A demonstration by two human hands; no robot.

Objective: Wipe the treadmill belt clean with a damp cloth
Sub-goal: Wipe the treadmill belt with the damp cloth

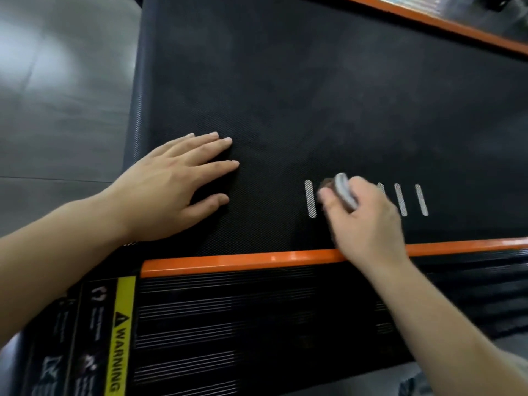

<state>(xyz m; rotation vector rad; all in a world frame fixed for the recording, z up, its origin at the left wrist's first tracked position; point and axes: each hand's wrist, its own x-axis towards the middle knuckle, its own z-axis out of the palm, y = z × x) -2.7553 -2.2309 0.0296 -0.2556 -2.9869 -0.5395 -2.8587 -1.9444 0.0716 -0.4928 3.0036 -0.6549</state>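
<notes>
Grey cloth (pixel 345 190) blurred, half under right hand (pixel 368 227)

belt (pixel 314 95) bare beyond hands, orange rails (pixel 228 262) flanking

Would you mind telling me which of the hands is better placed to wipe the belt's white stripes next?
Right. The right hand grips the cloth against the belt, in among the white stripes. The left hand lies flat and empty on the belt, farther off.
</notes>
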